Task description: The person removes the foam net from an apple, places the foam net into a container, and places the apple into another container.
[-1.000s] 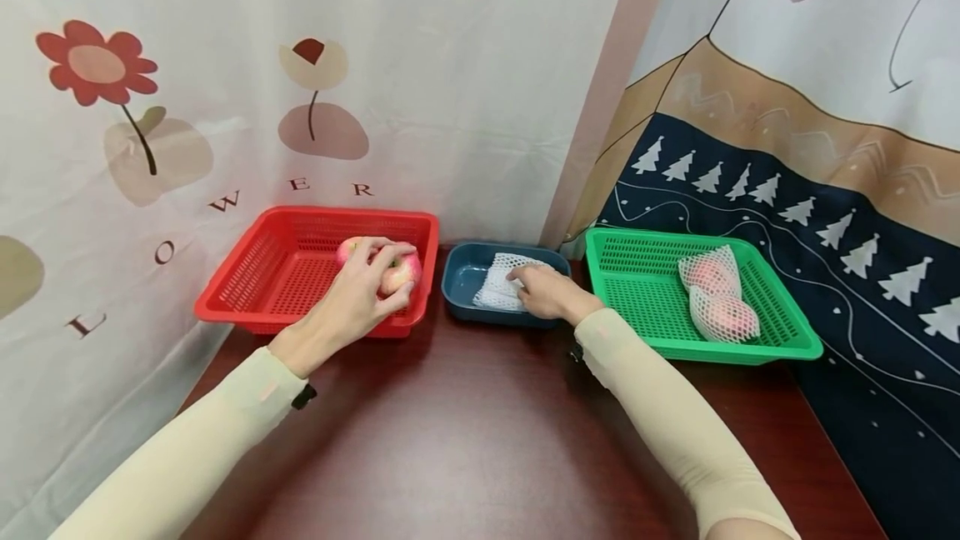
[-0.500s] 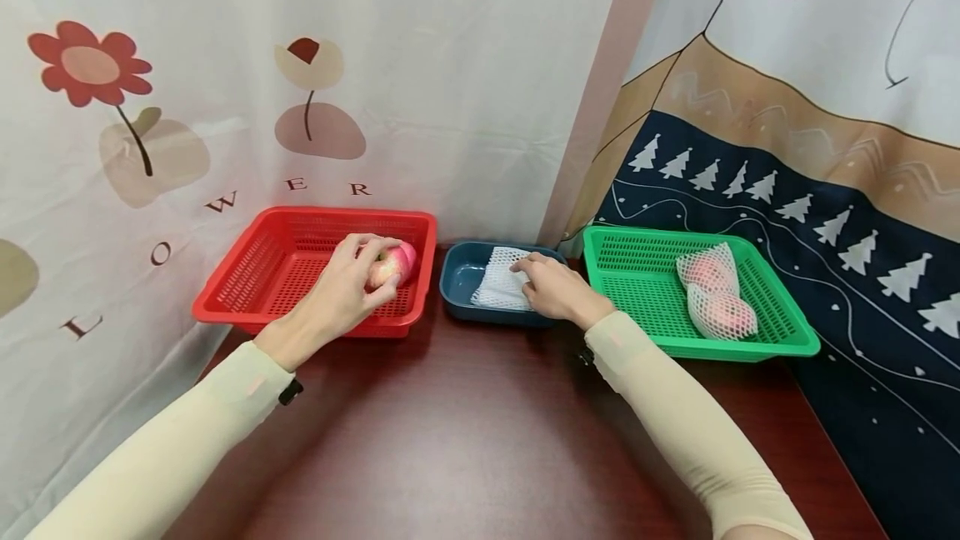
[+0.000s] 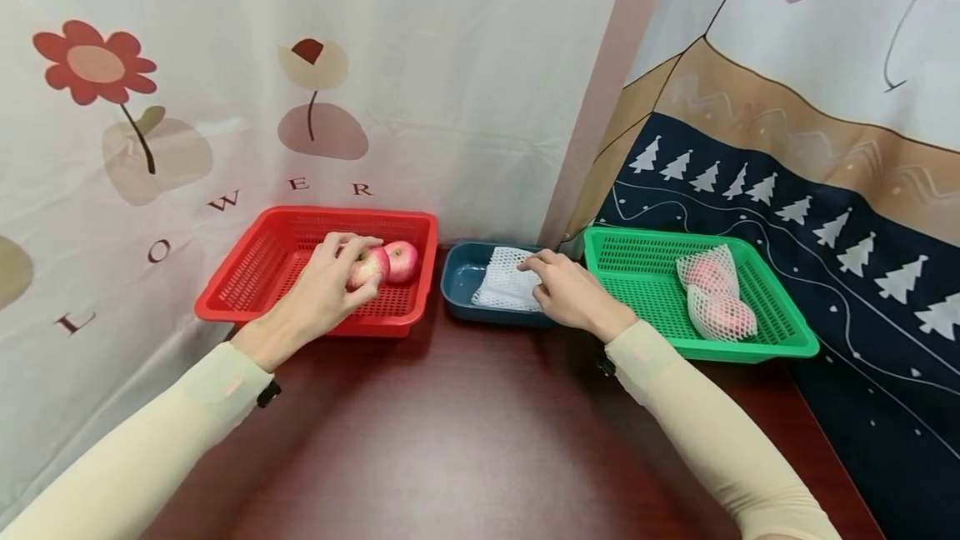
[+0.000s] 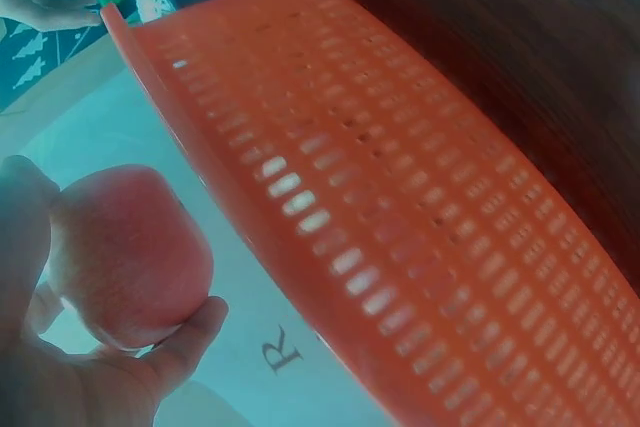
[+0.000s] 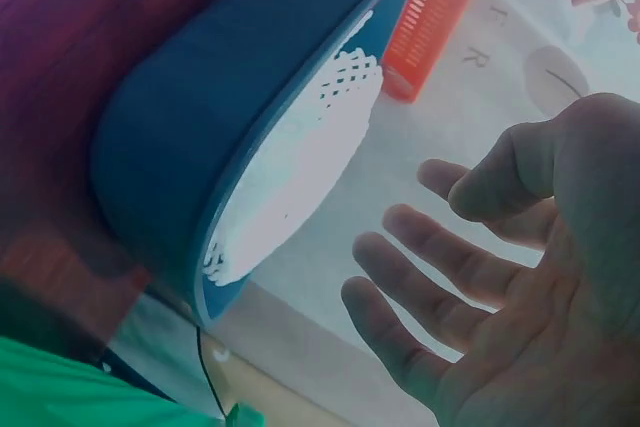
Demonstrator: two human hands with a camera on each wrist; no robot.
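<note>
My left hand (image 3: 311, 294) holds a red and yellow apple (image 3: 366, 268) between thumb and fingers over the red basket (image 3: 225, 298). The left wrist view shows that apple (image 4: 135, 257) raised beyond the basket's rim. A second apple (image 3: 402, 262) lies in the basket, just right of the held one. My right hand (image 3: 576, 294) hovers over the right side of a small blue bin (image 3: 459, 282) and holds nothing. In the right wrist view its fingers (image 5: 440, 257) are loosely spread, apart from the white foam net sleeves (image 3: 506, 280) lying in the bin.
On the right stands a green basket (image 3: 637, 298) with two net-wrapped apples (image 3: 716, 294) inside. All the containers rest on a dark red-brown table (image 3: 450, 440). Printed curtains (image 3: 465, 90) hang close behind them.
My left hand has moved left with the apple, and the second apple now shows more fully. The right hand has drawn back to the right, off the net sleeves.
</note>
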